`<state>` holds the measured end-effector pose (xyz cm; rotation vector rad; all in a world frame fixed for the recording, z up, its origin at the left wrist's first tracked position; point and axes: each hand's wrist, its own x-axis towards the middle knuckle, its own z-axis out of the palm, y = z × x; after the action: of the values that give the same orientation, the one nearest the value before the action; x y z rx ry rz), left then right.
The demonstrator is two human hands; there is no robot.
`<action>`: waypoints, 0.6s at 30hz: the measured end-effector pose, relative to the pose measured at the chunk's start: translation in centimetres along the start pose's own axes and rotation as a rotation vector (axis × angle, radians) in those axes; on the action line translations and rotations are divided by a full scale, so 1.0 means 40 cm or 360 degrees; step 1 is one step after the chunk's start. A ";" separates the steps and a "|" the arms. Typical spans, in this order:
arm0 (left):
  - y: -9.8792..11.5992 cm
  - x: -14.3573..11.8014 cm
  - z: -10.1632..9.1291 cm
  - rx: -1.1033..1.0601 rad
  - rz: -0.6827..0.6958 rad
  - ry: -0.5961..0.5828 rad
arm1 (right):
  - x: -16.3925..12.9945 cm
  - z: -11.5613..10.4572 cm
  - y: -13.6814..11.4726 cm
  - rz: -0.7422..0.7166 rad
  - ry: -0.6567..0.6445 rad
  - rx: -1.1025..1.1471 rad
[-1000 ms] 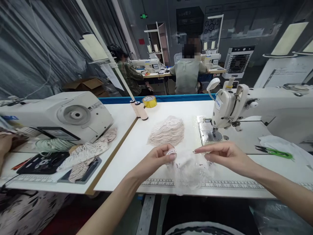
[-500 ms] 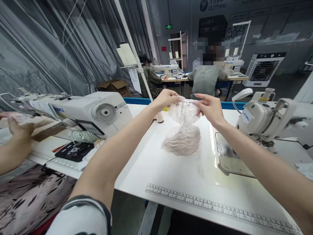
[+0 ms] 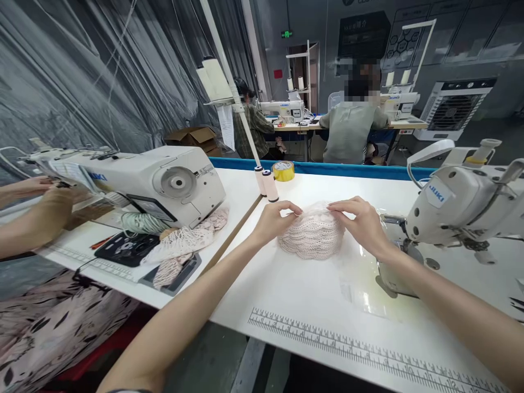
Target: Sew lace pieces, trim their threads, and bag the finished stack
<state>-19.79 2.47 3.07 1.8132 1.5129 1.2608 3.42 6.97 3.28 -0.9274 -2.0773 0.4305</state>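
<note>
A stack of pale pink scalloped lace pieces (image 3: 311, 240) lies on the white table (image 3: 295, 295), its wavy edges facing me. At the stack's upper left edge, my left hand (image 3: 276, 221) is closed, thumb and fingers pinching the lace. My right hand (image 3: 360, 221) pinches the upper right edge in the same way, the other fingers bent behind. Sheer lace bunches between the two hands, low over the stack. Fingertips partly hide the pinched edges.
To the right stands a sewing machine (image 3: 446, 202); another machine (image 3: 164, 180) is at left, where a co-worker's hands (image 3: 45, 207) work. Thread cones (image 3: 270, 185) and yellow tape (image 3: 283, 171) sit at the back. A printed ruler (image 3: 347, 349) runs along the front edge.
Both hands have come down and towards me, lowering the raised lace onto the stack. The yellow tape and thread cones, earlier mostly covered by my left hand, now show.
</note>
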 end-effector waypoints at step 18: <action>0.036 -0.181 0.023 0.0569 0.0764 0.0221 | 0.147 0.051 0.068 0.0572 -0.0541 0.0868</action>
<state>-18.09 -4.54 1.27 2.4781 1.5011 1.4197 0.69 13.17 3.61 -0.9300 -1.9152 1.3481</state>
